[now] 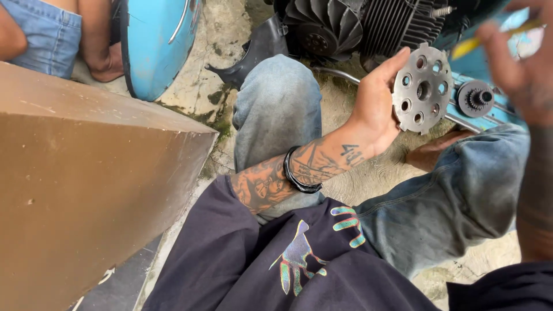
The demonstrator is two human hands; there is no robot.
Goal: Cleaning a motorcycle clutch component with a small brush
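Note:
My left hand holds a round grey metal plate with several holes and a notched rim, gripping it by its left edge. The plate is lifted above my knees, facing me. My right hand is raised at the top right, blurred, and grips a thin yellow tool. A small toothed gear on the light blue machine body sits just right of the plate. My left forearm is tattooed and wears a black band.
A black finned engine with a fan lies ahead. A light blue scooter panel stands at upper left, beside another person's leg in denim shorts. A brown box fills the left. My jeans-clad knees are bent.

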